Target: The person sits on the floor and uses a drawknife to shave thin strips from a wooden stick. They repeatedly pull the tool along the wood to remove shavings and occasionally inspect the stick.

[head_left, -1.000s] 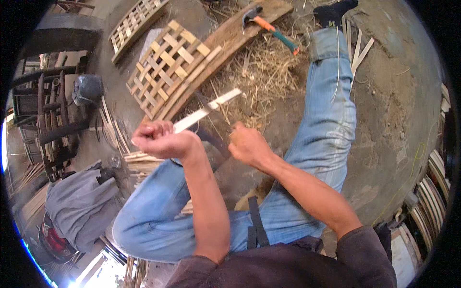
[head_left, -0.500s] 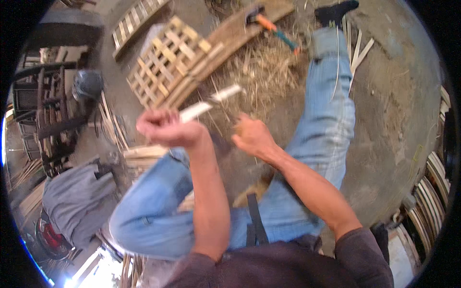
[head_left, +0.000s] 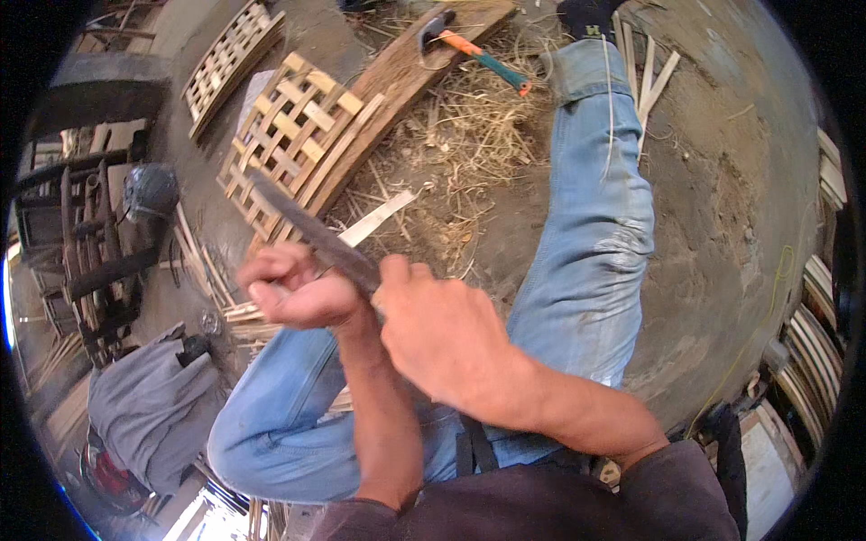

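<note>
My left hand (head_left: 302,287) is closed, its fingers curled round a pale wooden strip (head_left: 381,216) that sticks out toward the upper right. My right hand (head_left: 446,335) grips a long dark-bladed knife (head_left: 316,233) by its handle, close beside my left wrist. The blade slants up and left, passing over the strip near my left fingers. Whether the edge touches the strip I cannot tell. My fingers hide the strip's near end and most of the handle.
A woven slat panel (head_left: 293,126) rests by a brown plank (head_left: 397,99), with a hammer (head_left: 478,56) on the plank's far end. Shavings (head_left: 478,135) litter the ground. Another woven panel (head_left: 230,63) lies at far left. Loose strips (head_left: 648,77) lie beyond my outstretched leg (head_left: 600,207).
My right hand has come back and left, close to my left wrist, and the knife blade now shows plainly. The strip in my left hand has shifted slightly down and left.
</note>
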Available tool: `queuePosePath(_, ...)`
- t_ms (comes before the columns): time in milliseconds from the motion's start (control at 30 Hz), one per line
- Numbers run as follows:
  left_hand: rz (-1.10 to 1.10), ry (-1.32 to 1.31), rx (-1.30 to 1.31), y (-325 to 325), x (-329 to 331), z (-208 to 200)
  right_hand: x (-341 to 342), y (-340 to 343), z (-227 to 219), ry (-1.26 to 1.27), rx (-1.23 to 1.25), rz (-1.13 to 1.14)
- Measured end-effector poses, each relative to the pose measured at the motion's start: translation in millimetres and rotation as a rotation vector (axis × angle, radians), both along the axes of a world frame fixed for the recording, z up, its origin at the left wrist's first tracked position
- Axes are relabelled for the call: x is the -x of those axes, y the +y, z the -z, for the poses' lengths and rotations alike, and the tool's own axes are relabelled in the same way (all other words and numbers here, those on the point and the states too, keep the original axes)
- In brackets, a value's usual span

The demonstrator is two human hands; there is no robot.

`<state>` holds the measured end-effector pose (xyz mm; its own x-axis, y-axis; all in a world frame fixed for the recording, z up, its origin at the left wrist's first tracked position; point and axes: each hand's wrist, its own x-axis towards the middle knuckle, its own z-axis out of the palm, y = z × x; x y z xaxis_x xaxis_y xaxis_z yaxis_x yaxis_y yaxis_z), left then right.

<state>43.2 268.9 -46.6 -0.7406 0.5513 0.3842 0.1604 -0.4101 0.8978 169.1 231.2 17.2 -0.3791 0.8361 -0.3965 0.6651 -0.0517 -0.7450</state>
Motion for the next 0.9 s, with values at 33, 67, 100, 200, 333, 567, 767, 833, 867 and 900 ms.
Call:
queuePosePath(33,0.042,0.035,0.003,-1,0,10,-3,2,-10,-0.017,-0.01,0.038)
queuePosePath(67,0.066,0.082,0.0,-4,12,19,-2,1,-24,-0.023,-0.026,0.058)
queuePosePath(100,0.098,0.114,-0.007,-5,26,32,-4,-1,-38,-0.019,-0.062,0.066)
queuePosePath(200,0.307,0.188,0.01,-8,72,18,-8,-12,-64,0.062,-0.122,0.047)
queuePosePath(333,0.101,-0.069,-0.13,7,19,5,-6,1,-2,0.199,-0.001,0.149)
queuePosePath(567,0.265,-0.081,-0.167,6,1,1,6,-12,130,0.207,0.09,0.19)
queuePosePath(767,0.299,-0.114,-0.186,6,17,2,-2,-5,130,0.159,0.08,0.048)
queuePosePath(833,0.322,-0.095,-0.193,2,16,0,-1,-10,128,0.199,0.082,0.054)
queuePosePath(867,0.323,-0.081,-0.199,3,14,1,0,-12,129,0.244,0.086,0.074)
queuePosePath(900,0.323,-0.067,-0.205,2,14,4,2,-13,133,0.216,0.077,0.081)
